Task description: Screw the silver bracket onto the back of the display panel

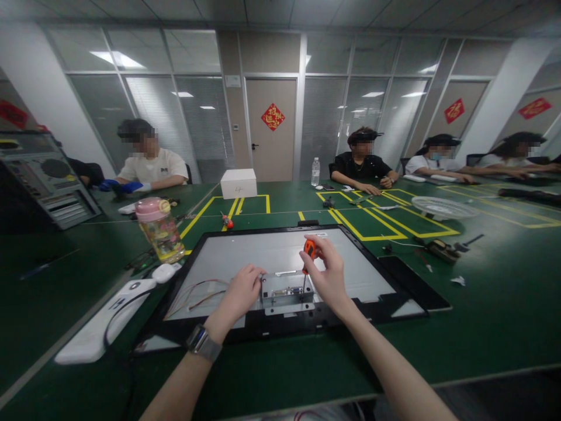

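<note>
A flat display panel (258,248) with a black frame lies back side up on the green table in front of me. On its near part sits a silver metal bracket (274,302) with a circuit board (287,290) inside. My left hand (241,292) grips the bracket's left end, its fingers drawn together at the edge. My right hand (328,272) is closed around an orange and black screwdriver (310,249). The screwdriver stands nearly upright, its shaft reaching down to the bracket's right part. Thin wires (201,285) run across the panel left of my left hand.
To the left are a pink-lidded bottle (160,228), a white power bank-like device (105,321) with a black cable, and a computer case (48,175). A black flat piece (412,280) lies at right. Beyond are a white box (239,183) and several people seated across the table.
</note>
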A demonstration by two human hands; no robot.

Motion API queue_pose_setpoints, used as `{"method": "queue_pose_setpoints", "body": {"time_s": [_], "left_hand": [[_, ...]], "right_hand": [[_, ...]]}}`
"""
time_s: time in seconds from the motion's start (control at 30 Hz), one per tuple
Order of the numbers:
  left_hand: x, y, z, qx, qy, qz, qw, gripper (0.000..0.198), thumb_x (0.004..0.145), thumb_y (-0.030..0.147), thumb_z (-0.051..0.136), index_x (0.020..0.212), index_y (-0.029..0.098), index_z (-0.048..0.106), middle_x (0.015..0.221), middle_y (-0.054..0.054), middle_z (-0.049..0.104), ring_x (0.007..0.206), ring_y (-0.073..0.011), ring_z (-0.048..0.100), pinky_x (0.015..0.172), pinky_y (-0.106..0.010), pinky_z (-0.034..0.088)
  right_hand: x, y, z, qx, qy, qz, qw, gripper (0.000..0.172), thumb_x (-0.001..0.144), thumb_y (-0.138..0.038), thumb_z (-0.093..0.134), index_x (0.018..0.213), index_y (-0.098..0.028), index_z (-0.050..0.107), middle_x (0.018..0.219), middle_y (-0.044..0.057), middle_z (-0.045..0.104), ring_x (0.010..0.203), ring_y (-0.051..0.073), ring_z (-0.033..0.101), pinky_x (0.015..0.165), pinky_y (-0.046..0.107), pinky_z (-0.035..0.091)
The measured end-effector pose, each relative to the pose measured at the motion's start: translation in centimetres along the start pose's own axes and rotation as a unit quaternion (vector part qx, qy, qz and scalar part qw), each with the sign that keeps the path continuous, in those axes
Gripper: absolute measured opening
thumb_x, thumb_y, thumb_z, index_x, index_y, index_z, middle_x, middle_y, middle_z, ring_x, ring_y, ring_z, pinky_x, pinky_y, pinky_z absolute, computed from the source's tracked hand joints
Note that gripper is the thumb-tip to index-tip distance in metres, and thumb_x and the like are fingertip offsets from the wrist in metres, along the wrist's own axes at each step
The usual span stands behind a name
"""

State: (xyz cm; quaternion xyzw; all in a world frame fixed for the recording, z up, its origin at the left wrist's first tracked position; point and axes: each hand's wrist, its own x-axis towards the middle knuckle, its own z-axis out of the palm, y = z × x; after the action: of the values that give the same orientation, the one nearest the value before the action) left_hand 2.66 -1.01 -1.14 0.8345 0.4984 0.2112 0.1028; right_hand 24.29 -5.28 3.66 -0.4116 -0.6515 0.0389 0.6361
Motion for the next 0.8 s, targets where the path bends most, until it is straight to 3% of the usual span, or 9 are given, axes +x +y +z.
{"method": "queue_pose_setpoints", "body": {"time_s": [0.1, 0.2, 0.3, 0.4, 0.53, 0.67, 0.8], "left_hand": [[-0.2, 0.3, -0.3, 0.004, 0.011, 0.002, 1.0, 0.033, 0.087, 0.009, 0.038, 0.109, 0.018, 0.061, 0.101, -0.007, 0.059, 0.097, -0.0199, 0.057, 0.09, -0.033, 0.046], [-0.4, 1.2, -0.7, 0.022, 0.068, 0.025, 0.997, 0.034, 0.088, 0.011, 0.04, 0.117, 0.019, 0.057, 0.103, -0.008, 0.057, 0.098, -0.0208, 0.057, 0.09, -0.035, 0.046], [-0.6, 3.2, -0.8, 0.024, 0.108, 0.083, 0.99, 0.024, 0.09, 0.017, 0.044, 0.107, 0.019, 0.061, 0.097, -0.008, 0.058, 0.094, -0.0225, 0.056, 0.086, -0.037, 0.046], [-0.7, 5.6, -0.5, -0.045, 0.052, 0.15, 0.986, 0.016, 0.089, 0.018, 0.048, 0.09, 0.02, 0.064, 0.092, -0.005, 0.059, 0.088, -0.019, 0.057, 0.08, -0.03, 0.047], [0.0, 7.6, 0.2, -0.109, -0.015, 0.169, 0.98, 0.014, 0.084, 0.013, 0.054, 0.089, 0.021, 0.064, 0.095, -0.004, 0.059, 0.09, -0.0171, 0.058, 0.081, -0.027, 0.046], [1.1, 8.0, 0.1, -0.139, -0.07, 0.156, 0.975, 0.019, 0.078, 0.008, 0.055, 0.087, 0.02, 0.066, 0.092, -0.002, 0.06, 0.085, -0.0153, 0.058, 0.078, -0.025, 0.046], [1.7, 7.9, -0.2, -0.12, -0.118, 0.171, 0.971, 0.022, 0.078, 0.007, 0.053, 0.084, 0.021, 0.069, 0.094, -0.003, 0.06, 0.087, -0.015, 0.058, 0.08, -0.025, 0.045]], "right_hand": [[0.0, 0.1, 0.0, 0.01, 0.006, 0.018, 1.0, 0.025, 0.087, -0.025, 0.058, 0.112, -0.025, 0.059, 0.093, 0.004, 0.059, 0.079, 0.019, 0.058, 0.07, 0.033, 0.049], [0.1, 0.0, -0.1, 0.027, 0.024, 0.035, 0.999, 0.025, 0.087, -0.026, 0.058, 0.112, -0.025, 0.059, 0.092, 0.004, 0.059, 0.079, 0.019, 0.057, 0.071, 0.033, 0.049], [0.4, 0.1, -0.4, 0.041, 0.056, 0.06, 0.996, 0.026, 0.086, -0.026, 0.058, 0.112, -0.025, 0.059, 0.092, 0.004, 0.058, 0.078, 0.018, 0.056, 0.069, 0.032, 0.049], [0.8, 0.6, -0.5, 0.052, 0.092, 0.087, 0.991, 0.027, 0.085, -0.028, 0.058, 0.112, -0.024, 0.06, 0.089, 0.003, 0.057, 0.075, 0.017, 0.055, 0.064, 0.029, 0.049], [1.1, 1.7, -0.4, 0.095, 0.116, 0.141, 0.979, 0.029, 0.083, -0.032, 0.06, 0.11, -0.021, 0.061, 0.09, 0.004, 0.059, 0.073, 0.016, 0.055, 0.063, 0.027, 0.049], [1.4, 2.3, -0.4, 0.128, 0.132, 0.186, 0.965, 0.032, 0.08, -0.034, 0.063, 0.109, -0.02, 0.062, 0.086, 0.002, 0.06, 0.067, 0.015, 0.055, 0.058, 0.026, 0.048], [2.1, 3.0, -1.2, 0.15, 0.207, 0.204, 0.945, 0.033, 0.077, -0.037, 0.066, 0.105, -0.019, 0.063, 0.078, 0.0, 0.058, 0.064, 0.014, 0.053, 0.057, 0.026, 0.047]]}}
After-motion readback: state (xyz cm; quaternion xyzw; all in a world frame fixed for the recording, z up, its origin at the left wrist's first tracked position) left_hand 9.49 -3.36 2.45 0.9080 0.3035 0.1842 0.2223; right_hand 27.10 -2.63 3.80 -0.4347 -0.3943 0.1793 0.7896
